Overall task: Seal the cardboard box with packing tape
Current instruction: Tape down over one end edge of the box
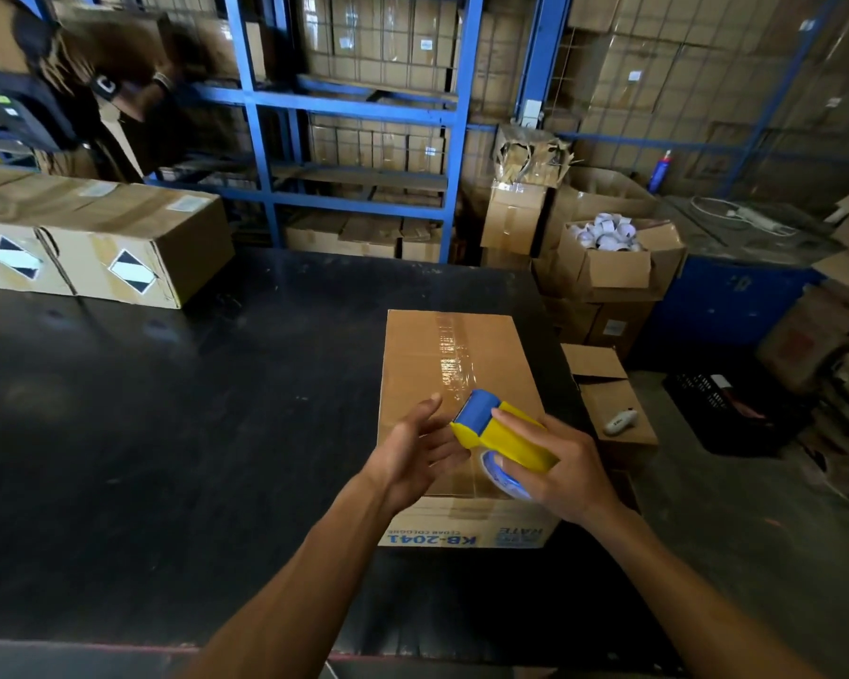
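A closed cardboard box (412,365) lies on the black table (167,433), near its right edge. A strip of clear tape (454,355) runs along its top seam from the far edge toward me. My right hand (559,463) grips a yellow and blue tape dispenser (496,428) just above the near half of the box top. My left hand (412,448) hovers open beside the dispenser's blue front end, fingers spread and close to it. Whether the fingers touch the dispenser, I cannot tell.
Two taped cartons (94,242) with diamond labels stand at the table's far left. Right of the table, on the floor, are open boxes (609,262), one full of white rolls, and a black crate (726,414). Blue shelving (363,105) stacked with cartons fills the back.
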Demonstrator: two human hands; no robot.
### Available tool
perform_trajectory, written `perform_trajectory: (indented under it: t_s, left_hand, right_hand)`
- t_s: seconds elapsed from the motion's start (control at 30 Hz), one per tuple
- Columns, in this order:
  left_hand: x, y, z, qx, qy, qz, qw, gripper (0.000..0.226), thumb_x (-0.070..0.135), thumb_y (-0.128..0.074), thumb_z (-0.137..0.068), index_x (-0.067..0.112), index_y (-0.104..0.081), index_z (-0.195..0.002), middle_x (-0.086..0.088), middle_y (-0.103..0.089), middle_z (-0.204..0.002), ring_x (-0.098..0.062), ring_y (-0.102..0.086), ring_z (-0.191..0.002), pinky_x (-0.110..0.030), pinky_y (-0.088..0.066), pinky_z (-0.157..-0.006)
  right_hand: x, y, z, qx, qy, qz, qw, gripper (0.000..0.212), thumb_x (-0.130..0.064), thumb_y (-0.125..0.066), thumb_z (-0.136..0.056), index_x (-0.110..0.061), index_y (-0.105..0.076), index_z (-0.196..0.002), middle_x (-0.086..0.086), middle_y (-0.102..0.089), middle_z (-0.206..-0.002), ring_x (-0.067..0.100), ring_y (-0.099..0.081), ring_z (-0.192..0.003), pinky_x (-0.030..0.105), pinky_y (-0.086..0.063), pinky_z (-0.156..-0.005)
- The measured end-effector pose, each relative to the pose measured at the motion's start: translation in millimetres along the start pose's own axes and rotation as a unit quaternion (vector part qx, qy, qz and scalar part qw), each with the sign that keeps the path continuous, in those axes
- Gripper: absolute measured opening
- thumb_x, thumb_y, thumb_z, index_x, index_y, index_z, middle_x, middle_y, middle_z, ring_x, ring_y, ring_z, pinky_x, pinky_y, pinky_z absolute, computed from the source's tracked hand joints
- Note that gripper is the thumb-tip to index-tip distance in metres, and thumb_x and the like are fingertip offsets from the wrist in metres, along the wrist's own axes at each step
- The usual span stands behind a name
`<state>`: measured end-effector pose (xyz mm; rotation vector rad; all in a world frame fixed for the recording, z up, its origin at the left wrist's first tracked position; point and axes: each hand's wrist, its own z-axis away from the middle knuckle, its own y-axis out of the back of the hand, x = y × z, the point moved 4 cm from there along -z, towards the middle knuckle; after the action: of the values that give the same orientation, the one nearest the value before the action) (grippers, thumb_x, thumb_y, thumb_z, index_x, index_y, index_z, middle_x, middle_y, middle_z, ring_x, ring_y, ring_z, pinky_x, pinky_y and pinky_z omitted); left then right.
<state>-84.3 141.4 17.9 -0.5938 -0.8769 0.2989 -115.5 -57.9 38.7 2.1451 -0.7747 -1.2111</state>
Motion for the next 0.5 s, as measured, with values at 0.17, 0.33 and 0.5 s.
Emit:
perform_trajectory:
  t_s: [0.17, 0.33, 0.5]
  left_hand:
    - [-1, 7, -9, 0.137, -0.009, -0.029, 0.990, 0.010, 0.008, -0.071, -0.090, -0.001, -0.068, -0.096, -0.016, -0.072, -0.081, -0.024, -0.069, -0.073, -0.037, -0.062, -0.068]
    - [-17, 32, -11, 0.318, -0.112, -0.074, 0.938, 0.013, 0.004, -0.076, -0.079, 0.004, -0.071, -0.067, -0.014, -0.071, -0.068, -0.027, -0.067, -0.063, -0.046, -0.064, -0.071]
    - [-31, 71, 7, 0.398, -0.168, -0.078, 0.898, 0.013, 0.021, -0.079, -0.081, 0.014, -0.077, -0.070, -0.003, -0.076, -0.070, -0.023, -0.074, -0.074, -0.038, -0.061, -0.079]
  right_hand:
    - [-9, -8, -7, -0.038, 0.005, 0.028, 0.999, 0.064, -0.040, -0.072, -0.080, -0.048, -0.048, -0.138, -0.002, -0.051, -0.086, 0.012, -0.053, -0.074, 0.035, -0.048, -0.063]
    - [-22, -19, -5, -0.127, 0.015, 0.089, 0.988, 0.062, -0.055, -0.064, -0.080, -0.058, -0.040, -0.137, -0.014, -0.042, -0.084, 0.006, -0.044, -0.070, 0.023, -0.039, -0.061]
    - [-14, -3, 2, -0.179, 0.042, 0.128, 0.975, 0.062, -0.065, -0.064, -0.077, -0.057, -0.045, -0.135, -0.010, -0.043, -0.085, 0.008, -0.042, -0.067, 0.016, -0.029, -0.059]
